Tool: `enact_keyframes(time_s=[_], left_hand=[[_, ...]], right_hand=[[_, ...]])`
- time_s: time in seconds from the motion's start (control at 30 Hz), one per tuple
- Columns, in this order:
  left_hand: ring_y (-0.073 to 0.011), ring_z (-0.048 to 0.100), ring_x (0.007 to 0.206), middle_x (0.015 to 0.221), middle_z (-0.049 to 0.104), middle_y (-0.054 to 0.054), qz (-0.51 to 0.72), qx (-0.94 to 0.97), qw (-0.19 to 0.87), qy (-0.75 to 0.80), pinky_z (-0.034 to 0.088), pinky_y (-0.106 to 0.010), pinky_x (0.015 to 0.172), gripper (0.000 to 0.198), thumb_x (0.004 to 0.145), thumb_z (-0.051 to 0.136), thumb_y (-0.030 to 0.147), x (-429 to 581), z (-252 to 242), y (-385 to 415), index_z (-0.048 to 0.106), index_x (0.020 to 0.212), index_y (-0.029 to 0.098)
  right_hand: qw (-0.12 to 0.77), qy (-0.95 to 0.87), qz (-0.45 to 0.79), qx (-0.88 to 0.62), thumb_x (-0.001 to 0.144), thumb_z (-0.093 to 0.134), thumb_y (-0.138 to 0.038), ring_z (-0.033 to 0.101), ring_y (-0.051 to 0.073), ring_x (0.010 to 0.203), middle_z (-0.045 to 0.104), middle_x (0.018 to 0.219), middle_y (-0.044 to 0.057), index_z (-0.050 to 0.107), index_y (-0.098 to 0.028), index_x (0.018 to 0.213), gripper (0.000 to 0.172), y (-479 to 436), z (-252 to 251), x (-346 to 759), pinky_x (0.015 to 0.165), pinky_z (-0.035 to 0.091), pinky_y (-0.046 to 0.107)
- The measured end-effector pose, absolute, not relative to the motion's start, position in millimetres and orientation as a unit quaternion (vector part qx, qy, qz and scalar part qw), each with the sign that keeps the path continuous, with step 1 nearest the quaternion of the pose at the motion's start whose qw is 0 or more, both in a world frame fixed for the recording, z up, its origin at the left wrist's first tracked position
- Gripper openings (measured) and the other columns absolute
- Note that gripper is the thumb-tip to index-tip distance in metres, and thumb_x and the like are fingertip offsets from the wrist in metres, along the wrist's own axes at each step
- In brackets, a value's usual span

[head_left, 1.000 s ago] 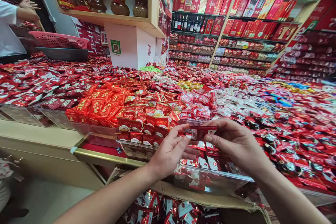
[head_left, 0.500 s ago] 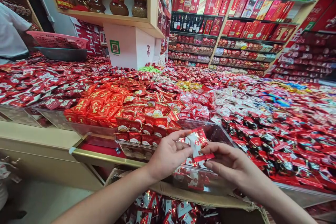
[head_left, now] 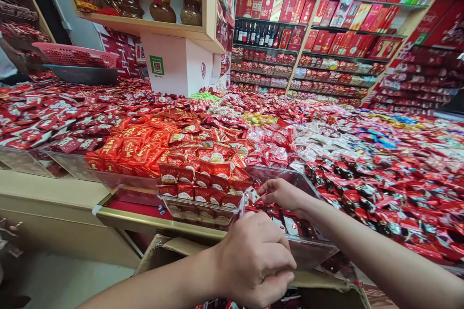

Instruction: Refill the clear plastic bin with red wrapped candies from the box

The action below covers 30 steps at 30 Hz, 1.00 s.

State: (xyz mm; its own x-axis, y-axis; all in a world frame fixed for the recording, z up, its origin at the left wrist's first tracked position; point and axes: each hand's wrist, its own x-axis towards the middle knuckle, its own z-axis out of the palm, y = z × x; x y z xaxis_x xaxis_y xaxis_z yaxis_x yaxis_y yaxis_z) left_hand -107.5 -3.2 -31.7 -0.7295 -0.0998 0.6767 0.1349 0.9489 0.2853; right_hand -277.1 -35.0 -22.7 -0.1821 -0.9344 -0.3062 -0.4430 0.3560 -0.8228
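My right hand (head_left: 284,195) reaches into a clear plastic bin (head_left: 308,246), its fingertips closed on a small red-and-white candy packet (head_left: 253,196) at the bin's left side. More red-and-white packets (head_left: 292,226) lie in the bottom of that bin. Nearer to me, my left hand (head_left: 259,260) is over an open cardboard box (head_left: 326,284), back of the hand up and fingers curled down. Whatever those fingers may hold is hidden. Inside the box, only a few red wrappers show below my left hand.
Left of the bin stands a container of red durian packets (head_left: 203,178), with orange-red packets (head_left: 134,147) beyond it. Heaped dark-red packets (head_left: 380,203) fill the right side. A gold-edged counter (head_left: 163,224) runs in front. A pink basket (head_left: 76,54) sits at the far left.
My hands have parted. The right hand moved forward and left into the bin with a packet; the left dropped toward the cardboard box. The packet they shared has left the left hand's visible grip.
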Motion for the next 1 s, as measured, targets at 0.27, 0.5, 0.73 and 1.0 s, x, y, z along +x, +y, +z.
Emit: enact_keyframes(time_s=[0.27,0.5,0.73,1.0], left_hand=[[-0.0112,0.054,0.069,0.076,0.066,0.002,-0.108,-0.017,0.358,-0.927,0.038,-0.028,0.066,0.011,0.077,0.051,0.019,-108.9,-37.5,-5.9,0.062,0.075,0.018],[-0.0157,0.054,0.070,0.078,0.068,-0.002,-0.136,-0.009,0.320,-0.938,0.036,-0.032,0.068,0.010,0.075,0.052,0.020,-107.3,-32.5,-5.5,0.061,0.076,0.019],[-0.0160,0.053,0.070,0.080,0.068,-0.003,-0.125,-0.009,0.317,-0.940,0.036,-0.032,0.068,0.013,0.077,0.049,0.020,-107.5,-32.5,-5.0,0.062,0.078,0.019],[-0.0157,0.052,0.070,0.080,0.068,-0.003,-0.118,-0.010,0.333,-0.935,0.036,-0.032,0.068,0.012,0.077,0.049,0.019,-107.5,-33.2,-4.0,0.061,0.078,0.019]], right_hand=[[0.352,0.739,-0.232,-0.525,0.074,0.059,-0.014,0.055,0.011,0.052,0.059,0.057,-0.003,0.050,-0.017,0.083,0.013,-56.4,-62.4,-273.0,0.047,0.040,0.020],[0.204,0.730,-0.146,-0.635,0.067,0.061,-0.016,0.053,0.015,0.062,0.059,0.065,0.001,0.059,-0.016,0.082,0.015,-56.7,-58.3,-277.5,0.055,0.033,0.025],[0.149,0.703,-0.105,-0.687,0.063,0.061,-0.010,0.055,0.018,0.079,0.061,0.088,0.006,0.066,-0.017,0.081,0.020,-53.1,-57.1,-280.1,0.068,0.038,0.025],[0.132,0.687,-0.104,-0.707,0.061,0.058,-0.003,0.056,0.017,0.083,0.060,0.090,0.006,0.067,-0.016,0.074,0.020,-52.4,-61.4,-282.6,0.073,0.040,0.025]])
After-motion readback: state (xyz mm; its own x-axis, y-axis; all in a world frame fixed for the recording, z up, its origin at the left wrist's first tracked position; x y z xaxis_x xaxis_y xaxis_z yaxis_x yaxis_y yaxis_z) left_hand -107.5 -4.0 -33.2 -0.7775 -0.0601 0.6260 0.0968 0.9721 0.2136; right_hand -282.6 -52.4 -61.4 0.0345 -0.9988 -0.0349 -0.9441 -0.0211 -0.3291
